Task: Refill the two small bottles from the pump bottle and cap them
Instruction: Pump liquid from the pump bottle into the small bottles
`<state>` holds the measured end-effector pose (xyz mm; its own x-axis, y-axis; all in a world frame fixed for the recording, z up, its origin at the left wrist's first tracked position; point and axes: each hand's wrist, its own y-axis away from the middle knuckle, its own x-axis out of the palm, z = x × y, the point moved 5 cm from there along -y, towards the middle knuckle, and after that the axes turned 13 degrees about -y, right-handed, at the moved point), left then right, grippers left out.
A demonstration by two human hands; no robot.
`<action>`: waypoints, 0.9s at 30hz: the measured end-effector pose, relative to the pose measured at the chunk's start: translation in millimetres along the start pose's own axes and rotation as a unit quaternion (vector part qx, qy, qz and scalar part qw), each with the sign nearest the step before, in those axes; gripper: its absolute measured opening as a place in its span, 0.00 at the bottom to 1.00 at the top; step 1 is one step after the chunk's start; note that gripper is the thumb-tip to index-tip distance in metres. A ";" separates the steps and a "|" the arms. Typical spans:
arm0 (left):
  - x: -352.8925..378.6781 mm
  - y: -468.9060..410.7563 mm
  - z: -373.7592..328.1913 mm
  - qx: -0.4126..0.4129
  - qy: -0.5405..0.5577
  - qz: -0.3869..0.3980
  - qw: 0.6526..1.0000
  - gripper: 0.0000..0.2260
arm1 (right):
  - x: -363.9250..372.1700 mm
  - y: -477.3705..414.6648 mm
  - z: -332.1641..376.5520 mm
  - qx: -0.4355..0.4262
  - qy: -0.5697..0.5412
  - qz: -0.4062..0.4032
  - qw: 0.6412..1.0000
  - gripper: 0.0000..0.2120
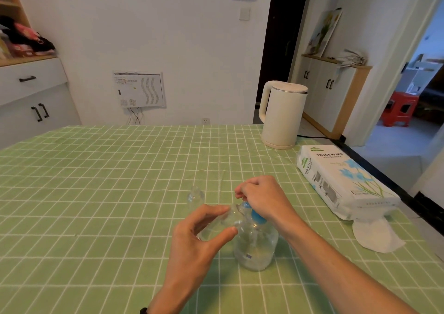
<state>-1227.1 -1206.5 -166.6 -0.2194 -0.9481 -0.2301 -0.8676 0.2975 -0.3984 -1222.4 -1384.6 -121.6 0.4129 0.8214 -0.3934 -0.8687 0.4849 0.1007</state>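
Tilting small clear bottle (228, 217), pinched in left hand (199, 236), against spout of pump bottle (257, 248) to catch liquid; clasping blue pump head (255, 216) in right hand (262, 198), likely to press.

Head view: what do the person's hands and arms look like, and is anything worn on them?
The left hand and the right hand are bare, with no gloves or rings showing. Neither arm shows a sleeve. A dark band sits at the left wrist, cut off by the frame's lower edge.
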 end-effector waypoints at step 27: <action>0.7 -0.4 -0.1 -0.002 -0.012 -0.003 1.000 0.15 | 0.3 -3.6 -5.8 0.008 -0.016 0.005 1.000 0.15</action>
<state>-1227.0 -1207.3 -166.5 -0.2031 -0.9473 -0.2479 -0.8708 0.2905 -0.3966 -1220.8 -1387.9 -127.3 0.4130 0.8352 -0.3631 -0.8686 0.4810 0.1186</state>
